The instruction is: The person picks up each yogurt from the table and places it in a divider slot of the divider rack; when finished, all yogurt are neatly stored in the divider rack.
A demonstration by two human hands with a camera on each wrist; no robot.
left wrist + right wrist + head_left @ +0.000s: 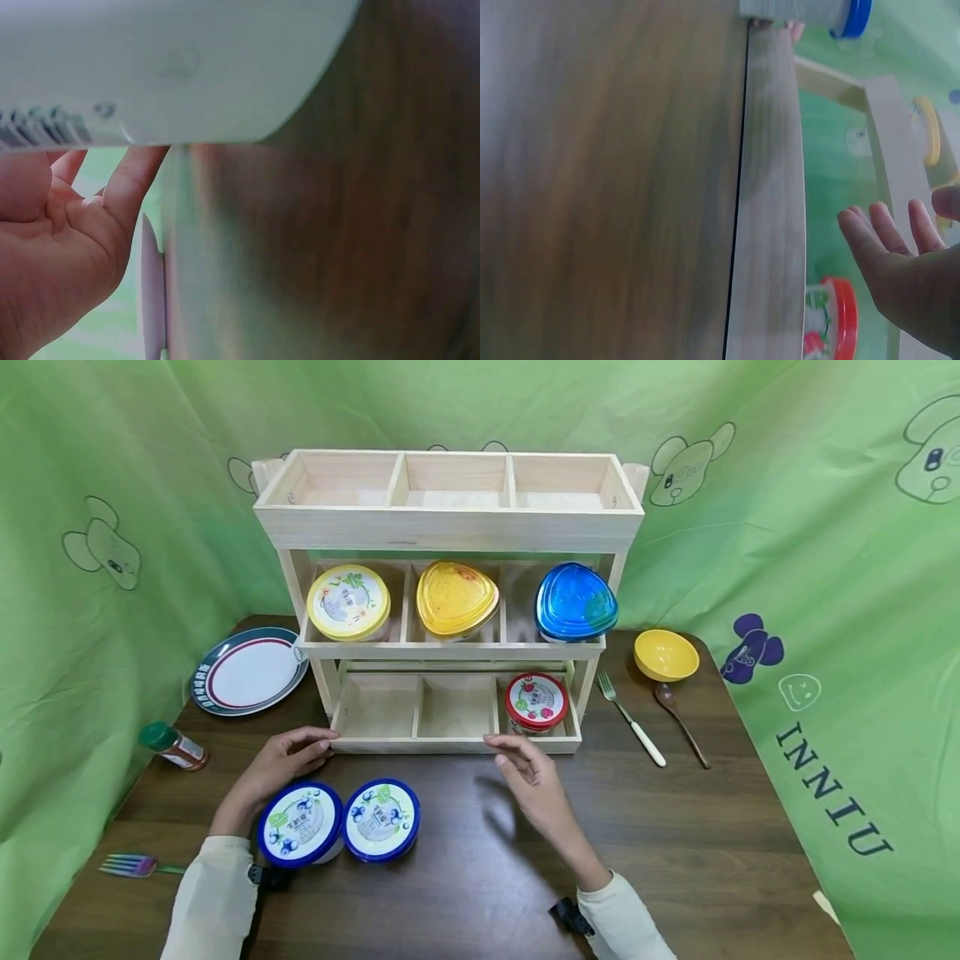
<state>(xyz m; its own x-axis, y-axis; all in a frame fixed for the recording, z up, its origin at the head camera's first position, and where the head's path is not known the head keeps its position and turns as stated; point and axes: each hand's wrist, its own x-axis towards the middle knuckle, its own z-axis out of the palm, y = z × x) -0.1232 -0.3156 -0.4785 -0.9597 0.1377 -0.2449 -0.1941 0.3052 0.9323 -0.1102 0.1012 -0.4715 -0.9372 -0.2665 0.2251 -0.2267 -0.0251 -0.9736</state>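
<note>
I've got my left hand and right hand loose and empty by the rack, nearest blue-lidded tub just nearside of the left.

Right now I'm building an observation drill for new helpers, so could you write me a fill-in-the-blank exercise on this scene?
1. In the head view, the red-lidded tub sits in the ____ compartment of the bottom tier.
2. The two tubs on the table have ____ lids.
3. Of the shelf's three tiers, the ____ one holds three tubs.
4. The bowl near the spoon is ____ in colour.

Missing words: right; blue; middle; yellow.
</note>
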